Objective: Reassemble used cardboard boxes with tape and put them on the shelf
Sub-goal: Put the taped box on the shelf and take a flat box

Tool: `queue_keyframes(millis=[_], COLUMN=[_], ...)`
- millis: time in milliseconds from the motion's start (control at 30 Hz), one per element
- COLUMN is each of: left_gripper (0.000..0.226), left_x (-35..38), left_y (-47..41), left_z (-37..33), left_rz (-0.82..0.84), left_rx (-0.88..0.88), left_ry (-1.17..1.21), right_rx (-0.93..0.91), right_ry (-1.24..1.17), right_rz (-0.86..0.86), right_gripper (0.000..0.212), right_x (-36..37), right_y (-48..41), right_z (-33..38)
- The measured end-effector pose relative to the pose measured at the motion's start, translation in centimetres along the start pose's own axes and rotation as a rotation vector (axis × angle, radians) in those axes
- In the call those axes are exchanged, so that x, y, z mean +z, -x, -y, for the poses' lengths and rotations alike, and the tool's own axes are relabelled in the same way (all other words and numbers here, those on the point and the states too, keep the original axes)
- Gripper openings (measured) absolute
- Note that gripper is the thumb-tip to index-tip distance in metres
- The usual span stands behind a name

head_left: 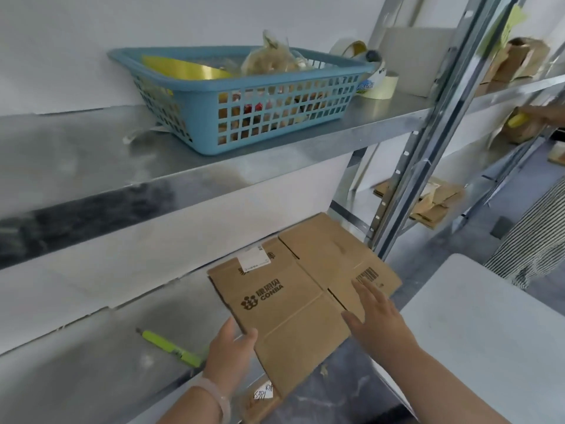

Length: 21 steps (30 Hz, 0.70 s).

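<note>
Flattened cardboard box gripped at near-left edge by left hand, right hand fingers released over box's right side, green knife left of box.

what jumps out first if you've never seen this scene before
The flattened brown cardboard box printed CONBA dominates the lower centre, its near corner gripped by the left hand, the right hand spread open over its barcode side. A blue plastic lattice basket stands on the upper metal shelf, and a lime-green utility knife lies on the lower shelf, left of the left hand.
</note>
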<state>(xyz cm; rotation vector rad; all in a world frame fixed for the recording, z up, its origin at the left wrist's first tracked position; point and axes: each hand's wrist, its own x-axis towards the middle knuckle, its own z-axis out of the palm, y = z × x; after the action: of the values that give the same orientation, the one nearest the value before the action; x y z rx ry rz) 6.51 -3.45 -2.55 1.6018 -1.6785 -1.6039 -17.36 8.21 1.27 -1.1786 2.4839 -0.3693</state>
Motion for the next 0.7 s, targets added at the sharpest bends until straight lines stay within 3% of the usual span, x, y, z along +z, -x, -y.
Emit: queue_keyframes(millis=[33,133,200,300,400,533,633,700], left_gripper=[0.016,0.079,0.087,0.074,0.07,0.013,0.013,0.015], left_x=[0.4,2.1,3.0,3.4,3.4,4.8,5.1,4.8], left_y=[-1.3,-9.0,-12.6,-11.8,-8.0,-5.4,-4.6,-3.7], left_z=[0.1,7.0,11.6,10.4,3.4,-1.3,-1.6,-1.5], left_rz=[0.0,-0.03,-0.06,-0.13,-0.223,-0.273,-0.37,-0.415], left_rx=[-0.046,-0.186,-0.245,-0.268,-0.281,-0.26,-0.193,-0.168], left_ry=[0.033,0.125,0.206,0.299,0.396,0.42,0.45,0.468], right_rx=[0.014,0.064,0.088,0.121,0.148,0.142,0.151,0.16], right_ry=[0.011,0.023,0.018,0.0,-0.066,-0.127,-0.233,-0.337], right_rz=[-0.003,-0.016,0.0,0.03,0.039,0.098,0.193,0.253], right_gripper=[0.068,0.065,0.065,0.061,0.052,0.055,0.068,0.066], right_x=[-0.4,-1.7,-2.2,-3.4,-4.7,-5.3,-4.2,-3.4], right_y=[-1.4,-5.1,-7.1,-9.8,-12.5,-16.0,-18.9,-19.8], right_z=[-0.4,-1.9,-3.1,-4.5,-5.4,-6.8,-8.7,-9.3])
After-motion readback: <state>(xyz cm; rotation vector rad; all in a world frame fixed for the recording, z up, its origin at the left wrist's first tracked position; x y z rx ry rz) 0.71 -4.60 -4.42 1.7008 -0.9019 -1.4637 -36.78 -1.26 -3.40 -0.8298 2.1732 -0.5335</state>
